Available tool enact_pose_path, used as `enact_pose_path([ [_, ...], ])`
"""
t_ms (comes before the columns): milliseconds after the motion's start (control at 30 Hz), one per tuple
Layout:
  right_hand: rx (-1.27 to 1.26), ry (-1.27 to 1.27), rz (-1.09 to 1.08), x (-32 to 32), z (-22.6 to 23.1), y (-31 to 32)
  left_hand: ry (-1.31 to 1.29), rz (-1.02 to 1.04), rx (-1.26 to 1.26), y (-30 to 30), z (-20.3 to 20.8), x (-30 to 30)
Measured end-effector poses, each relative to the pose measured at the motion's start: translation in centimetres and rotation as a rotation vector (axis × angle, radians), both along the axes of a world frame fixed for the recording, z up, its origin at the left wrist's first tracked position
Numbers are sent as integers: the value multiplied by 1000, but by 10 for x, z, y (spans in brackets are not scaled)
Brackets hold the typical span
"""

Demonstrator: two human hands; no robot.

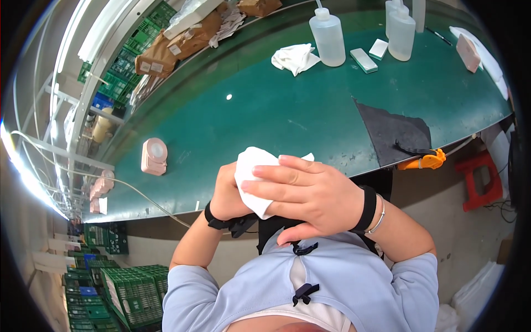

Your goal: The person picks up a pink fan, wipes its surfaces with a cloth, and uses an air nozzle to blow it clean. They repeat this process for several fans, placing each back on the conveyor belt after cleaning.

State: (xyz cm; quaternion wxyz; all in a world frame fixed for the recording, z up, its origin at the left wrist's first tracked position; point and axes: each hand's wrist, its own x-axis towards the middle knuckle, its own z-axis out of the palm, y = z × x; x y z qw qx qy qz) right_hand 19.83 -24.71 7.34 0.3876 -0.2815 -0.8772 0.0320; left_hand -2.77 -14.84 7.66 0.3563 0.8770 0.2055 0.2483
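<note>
A white cloth [250, 166] is pressed between both of my hands, close to my chest at the near edge of the green table [265, 116]. My right hand [310, 193] lies over the cloth with fingers stretched flat across it. My left hand [228, 193] is under and behind the cloth, mostly hidden by it. Both wrists wear black bands; the right wrist also has a thin silver bracelet.
On the table are a pink round device [154, 156], another crumpled white cloth [294, 57], two translucent bottles [327, 37] [401, 34], small flat blocks [363, 60], a dark sheet [394, 131] and an orange tool [425, 161]. Green crates [130, 293] stand lower left, a red stool [481, 180] at the right.
</note>
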Motion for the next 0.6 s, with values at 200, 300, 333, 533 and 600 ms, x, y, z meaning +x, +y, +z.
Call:
enact_pose_path([
  [200, -78, 99, -109, 28, -19, -13, -214, 46, -281, -1, -9, -11],
  [300, -117, 238, -126, 39, -38, -16, -332, 53, -494, -1, -16, -14],
  [333, -136, 306, -142, 39, -43, -15, -427, 60, -681, 0, -20, -12],
  [533, -408, 1122, -5, 17, -45, -5, -727, -90, -1439, -7, -22, 8],
  [600, -443, 1208, 61, 14, -34, 10, -722, -264, -1633, -6, -42, -1],
])
